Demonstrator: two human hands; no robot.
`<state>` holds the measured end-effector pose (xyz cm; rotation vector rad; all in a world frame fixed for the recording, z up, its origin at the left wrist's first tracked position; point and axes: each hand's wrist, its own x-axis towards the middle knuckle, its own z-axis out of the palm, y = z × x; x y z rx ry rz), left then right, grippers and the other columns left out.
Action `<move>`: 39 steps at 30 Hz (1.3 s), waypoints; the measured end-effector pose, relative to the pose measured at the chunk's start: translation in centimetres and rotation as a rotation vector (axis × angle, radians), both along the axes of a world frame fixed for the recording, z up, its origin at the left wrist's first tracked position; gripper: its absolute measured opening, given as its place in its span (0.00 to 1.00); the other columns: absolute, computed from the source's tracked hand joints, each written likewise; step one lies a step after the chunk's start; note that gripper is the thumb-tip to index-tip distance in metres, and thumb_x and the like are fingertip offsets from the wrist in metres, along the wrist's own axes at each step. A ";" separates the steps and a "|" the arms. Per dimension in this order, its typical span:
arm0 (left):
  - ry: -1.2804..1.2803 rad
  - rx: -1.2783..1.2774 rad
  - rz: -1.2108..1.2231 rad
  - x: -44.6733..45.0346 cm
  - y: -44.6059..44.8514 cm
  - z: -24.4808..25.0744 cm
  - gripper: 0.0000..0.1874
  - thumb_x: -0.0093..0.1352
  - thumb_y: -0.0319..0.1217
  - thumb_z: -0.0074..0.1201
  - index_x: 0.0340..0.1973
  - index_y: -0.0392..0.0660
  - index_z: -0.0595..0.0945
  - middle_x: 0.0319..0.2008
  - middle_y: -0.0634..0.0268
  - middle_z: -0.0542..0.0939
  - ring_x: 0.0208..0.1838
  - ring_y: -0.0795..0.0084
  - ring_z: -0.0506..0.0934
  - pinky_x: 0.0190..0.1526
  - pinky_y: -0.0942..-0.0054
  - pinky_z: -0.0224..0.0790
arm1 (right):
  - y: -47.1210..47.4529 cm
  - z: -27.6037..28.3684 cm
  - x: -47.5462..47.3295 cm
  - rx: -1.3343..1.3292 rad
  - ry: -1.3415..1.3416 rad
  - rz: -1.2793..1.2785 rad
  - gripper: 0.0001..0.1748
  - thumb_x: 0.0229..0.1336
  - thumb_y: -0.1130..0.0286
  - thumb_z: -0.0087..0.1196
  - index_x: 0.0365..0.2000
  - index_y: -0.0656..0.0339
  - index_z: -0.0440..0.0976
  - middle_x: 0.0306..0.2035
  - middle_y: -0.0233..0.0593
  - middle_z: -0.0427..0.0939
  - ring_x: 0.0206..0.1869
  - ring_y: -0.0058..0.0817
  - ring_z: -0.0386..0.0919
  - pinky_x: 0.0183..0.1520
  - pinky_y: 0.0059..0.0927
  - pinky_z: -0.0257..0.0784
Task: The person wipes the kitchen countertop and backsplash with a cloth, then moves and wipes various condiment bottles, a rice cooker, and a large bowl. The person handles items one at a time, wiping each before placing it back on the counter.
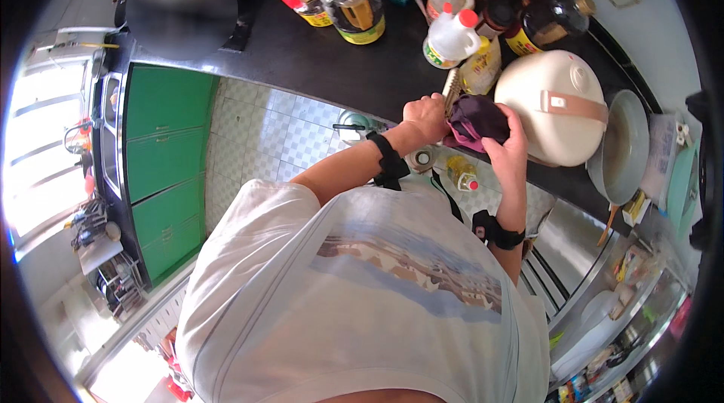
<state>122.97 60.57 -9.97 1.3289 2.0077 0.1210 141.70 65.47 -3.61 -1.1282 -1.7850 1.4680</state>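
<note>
A dark purple cloth (478, 117) with a brighter pink-purple underside is bunched between my hands at the counter's front edge. My right hand (509, 140) grips it from the right, thumb on the near side and fingers behind. On the left, my left hand (427, 117) is curled into a fist against the cloth, its fingertips hidden. Just beyond that fist is a beige ridged object (452, 86), partly covered. To the right of the cloth stands a cream rice cooker (551, 106) with a brown carrying handle, its lid down.
On the dark countertop (390, 72) stand sauce bottles (353, 4), white jugs (451, 38) and a yellow bag (482, 68). A frying pan (621, 148) sits beyond the cooker. An oil bottle (462, 172) stands on the tiled floor. Green cabinets (164, 171) line the left.
</note>
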 end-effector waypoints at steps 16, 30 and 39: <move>-0.646 0.224 0.901 -27.7 -20.4 1.6 0.13 0.68 0.37 0.66 0.41 0.43 0.82 0.29 0.71 0.81 0.28 0.79 0.79 0.28 0.76 0.70 | 2.5 0.1 -11.7 0.364 -0.147 0.498 0.32 0.47 0.85 0.55 0.56 0.62 0.74 0.56 0.51 0.78 0.59 0.48 0.78 0.64 0.40 0.73; 0.530 0.078 0.738 -30.4 -10.7 -1.6 0.39 0.58 0.48 0.74 0.61 0.45 0.78 0.56 0.41 0.79 0.60 0.43 0.79 0.59 0.46 0.74 | 0.8 -8.4 -15.6 0.818 -0.734 0.622 0.44 0.51 0.77 0.66 0.69 0.53 0.64 0.67 0.57 0.66 0.58 0.54 0.75 0.58 0.43 0.79; 0.291 0.928 -0.172 -30.2 1.9 23.8 0.11 0.73 0.24 0.61 0.50 0.42 0.85 0.38 0.63 0.87 0.36 0.72 0.83 0.41 0.72 0.78 | 0.9 -7.3 -18.0 0.264 -0.428 0.286 0.34 0.60 0.77 0.60 0.66 0.50 0.65 0.40 0.60 0.74 0.42 0.56 0.81 0.42 0.47 0.81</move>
